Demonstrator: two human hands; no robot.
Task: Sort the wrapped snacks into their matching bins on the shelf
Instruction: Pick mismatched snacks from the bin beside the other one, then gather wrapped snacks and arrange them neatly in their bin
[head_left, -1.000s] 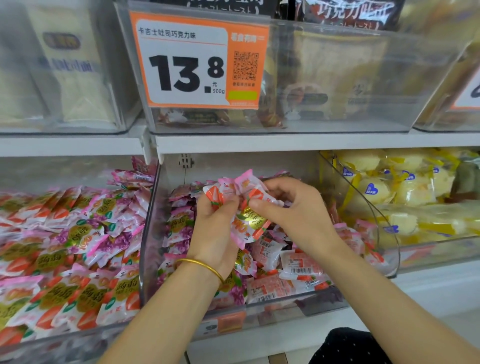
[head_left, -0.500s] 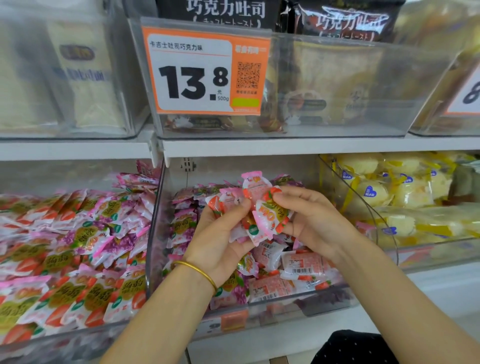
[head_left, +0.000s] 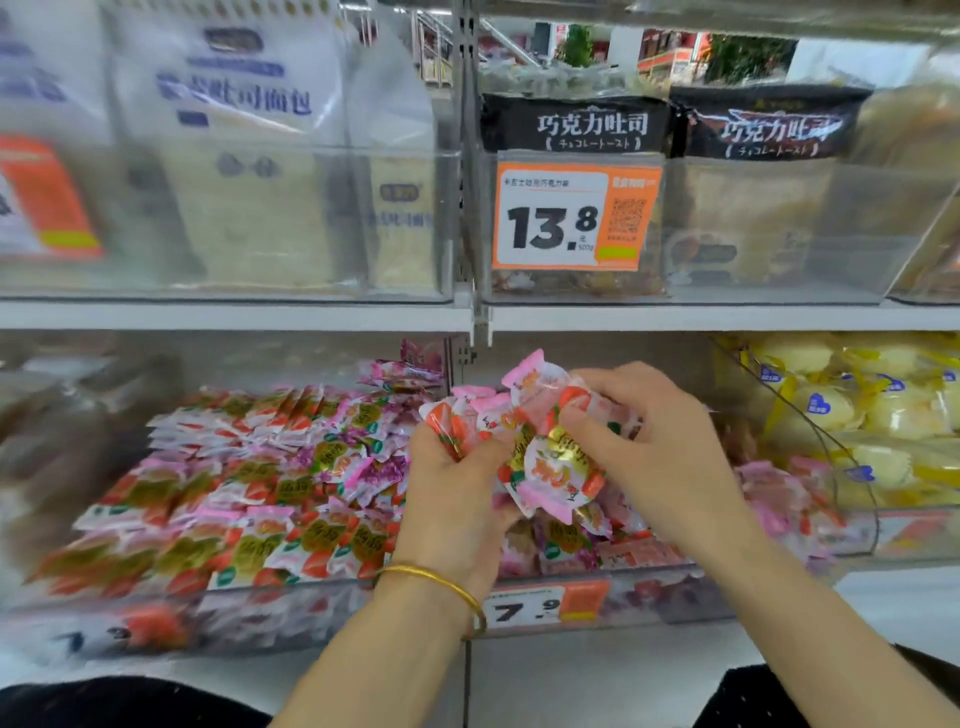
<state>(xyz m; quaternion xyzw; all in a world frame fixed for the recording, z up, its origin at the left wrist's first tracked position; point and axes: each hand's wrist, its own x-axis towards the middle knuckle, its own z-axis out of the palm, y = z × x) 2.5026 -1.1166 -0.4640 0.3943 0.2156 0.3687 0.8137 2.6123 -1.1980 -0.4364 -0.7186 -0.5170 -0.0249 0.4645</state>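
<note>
A bunch of small pink wrapped snacks with red strawberry prints (head_left: 540, 457) is held up over the middle clear bin (head_left: 649, 597) on the lower shelf. My left hand (head_left: 457, 499) grips the bunch from below and the left. My right hand (head_left: 644, 452) pinches the wrappers from the right, its fingers curled over the top one. The left bin (head_left: 249, 618) is packed with rows of the same kind of pink, red and purple snacks (head_left: 249, 493). More of them lie loose in the middle bin under my hands.
A bin of yellow wrapped cakes (head_left: 883, 415) stands to the right. On the upper shelf are clear bins with white bread bags (head_left: 244, 171) and black chocolate toast bags (head_left: 576, 124), and an orange price tag reading 13.8 (head_left: 571, 218). A 7.9 tag (head_left: 545, 605) fronts the middle bin.
The view has swung up and to the left, so the left bin fills more of the frame. Both hands still hold the bunch, with my right hand now further over the top.
</note>
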